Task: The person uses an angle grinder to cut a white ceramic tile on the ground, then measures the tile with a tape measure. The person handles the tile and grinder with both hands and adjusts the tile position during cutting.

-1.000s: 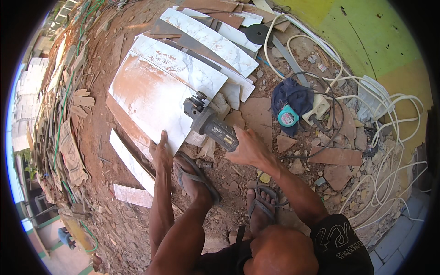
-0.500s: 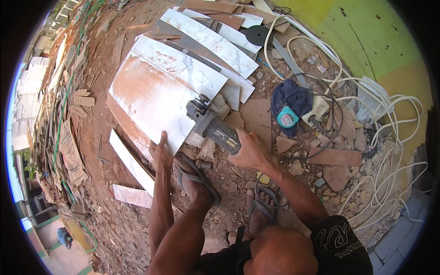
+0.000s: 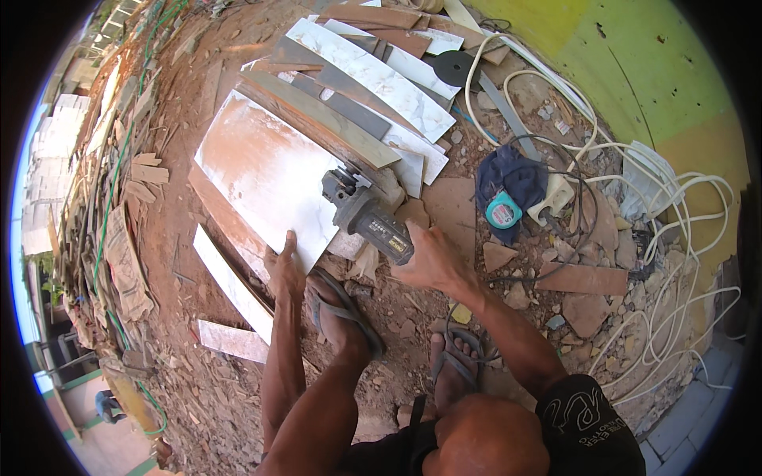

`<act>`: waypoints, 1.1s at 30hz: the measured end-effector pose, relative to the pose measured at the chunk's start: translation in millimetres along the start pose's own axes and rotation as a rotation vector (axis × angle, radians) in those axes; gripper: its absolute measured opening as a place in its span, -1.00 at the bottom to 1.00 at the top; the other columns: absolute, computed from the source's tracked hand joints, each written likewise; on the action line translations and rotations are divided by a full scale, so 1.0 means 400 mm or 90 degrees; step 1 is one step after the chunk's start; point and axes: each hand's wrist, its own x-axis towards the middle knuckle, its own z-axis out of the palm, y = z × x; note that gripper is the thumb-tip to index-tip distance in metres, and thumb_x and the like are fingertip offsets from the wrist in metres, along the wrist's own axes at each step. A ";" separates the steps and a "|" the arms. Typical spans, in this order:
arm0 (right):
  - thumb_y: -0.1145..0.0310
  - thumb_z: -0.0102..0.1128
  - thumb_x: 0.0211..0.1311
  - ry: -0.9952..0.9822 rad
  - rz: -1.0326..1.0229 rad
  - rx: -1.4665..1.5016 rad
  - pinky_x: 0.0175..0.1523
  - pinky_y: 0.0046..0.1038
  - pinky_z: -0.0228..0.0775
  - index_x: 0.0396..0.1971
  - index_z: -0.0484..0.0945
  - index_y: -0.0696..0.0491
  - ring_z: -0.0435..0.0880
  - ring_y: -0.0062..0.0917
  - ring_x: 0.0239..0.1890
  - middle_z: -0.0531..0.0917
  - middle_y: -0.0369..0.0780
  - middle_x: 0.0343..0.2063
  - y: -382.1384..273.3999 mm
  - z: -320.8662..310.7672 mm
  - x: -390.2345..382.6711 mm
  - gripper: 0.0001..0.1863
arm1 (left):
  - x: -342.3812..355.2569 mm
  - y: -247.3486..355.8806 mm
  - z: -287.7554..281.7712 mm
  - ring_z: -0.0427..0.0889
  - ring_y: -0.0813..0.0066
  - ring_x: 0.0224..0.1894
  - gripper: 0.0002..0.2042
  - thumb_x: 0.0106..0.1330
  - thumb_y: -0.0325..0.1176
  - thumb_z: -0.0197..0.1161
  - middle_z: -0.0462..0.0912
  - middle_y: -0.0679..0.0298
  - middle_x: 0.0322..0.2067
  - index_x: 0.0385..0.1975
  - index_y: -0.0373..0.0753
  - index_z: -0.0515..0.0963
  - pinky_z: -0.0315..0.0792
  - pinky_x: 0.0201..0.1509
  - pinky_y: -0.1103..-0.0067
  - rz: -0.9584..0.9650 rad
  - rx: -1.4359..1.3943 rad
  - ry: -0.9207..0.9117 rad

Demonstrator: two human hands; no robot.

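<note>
My right hand (image 3: 435,258) is wrapped round the rear of a black angle grinder (image 3: 377,226), whose head sits over the right edge of a white tile (image 3: 278,170) dusted with reddish powder. Gripping that tile's near corner is my left hand (image 3: 286,268), one finger lying on top. Along the tile's right side a separate tile strip (image 3: 333,123) leans tilted, its greyish-brown face showing. The grinder's disc cannot be made out clearly.
Several cut tile pieces (image 3: 373,75) lie beyond, beside a black disc (image 3: 454,69). At right are a dark cloth (image 3: 512,178), a teal tape measure (image 3: 503,211), a white socket block (image 3: 553,198) and coiled white cable (image 3: 675,190). Narrow tile offcuts (image 3: 234,339) lie left of my foot.
The right-hand strip has come apart from the tile along the line and tipped over, turning its white face out of sight. Both hands keep their holds, nearly in place.
</note>
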 end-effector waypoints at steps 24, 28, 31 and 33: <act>0.39 0.47 -0.09 0.241 0.012 0.328 -0.33 -0.47 0.48 -0.21 0.56 0.15 0.62 -0.59 -0.50 0.64 -0.28 -0.48 -0.020 -0.365 0.011 -0.61 | 0.278 0.639 0.176 0.57 0.03 0.14 -0.69 0.52 -0.31 0.09 0.63 -0.08 0.00 0.14 -0.33 0.53 0.45 0.25 0.24 0.393 1.041 -0.417; 0.36 0.49 -0.13 0.261 0.107 0.414 -0.25 -0.46 0.49 -0.23 0.58 0.17 0.65 -0.57 -0.43 0.65 -0.26 -0.45 0.004 -0.410 -0.023 -0.58 | 0.424 0.557 0.386 0.56 0.03 0.17 -0.74 0.50 -0.34 0.13 0.66 -0.01 0.02 0.07 -0.27 0.57 0.42 0.27 0.27 0.567 1.019 -0.494; 0.47 0.45 -0.07 0.321 0.130 0.417 -0.37 -0.46 0.49 -0.16 0.52 0.21 0.64 -0.54 -0.53 0.64 -0.22 -0.50 0.033 -0.405 -0.031 -0.57 | 0.490 0.494 0.511 0.43 0.11 0.32 -0.68 0.40 -0.21 0.29 0.57 0.17 0.18 0.09 -0.10 0.59 0.24 0.39 0.13 0.471 1.039 -0.536; 0.52 0.44 -0.03 0.374 0.126 0.392 -0.43 -0.46 0.48 -0.12 0.49 0.24 0.62 -0.53 -0.58 0.64 -0.19 -0.53 0.058 -0.399 -0.035 -0.56 | 0.501 0.459 0.566 0.35 0.17 0.40 -0.60 0.30 -0.09 0.40 0.51 0.28 0.27 0.11 0.01 0.60 0.12 0.45 0.03 0.428 1.088 -0.575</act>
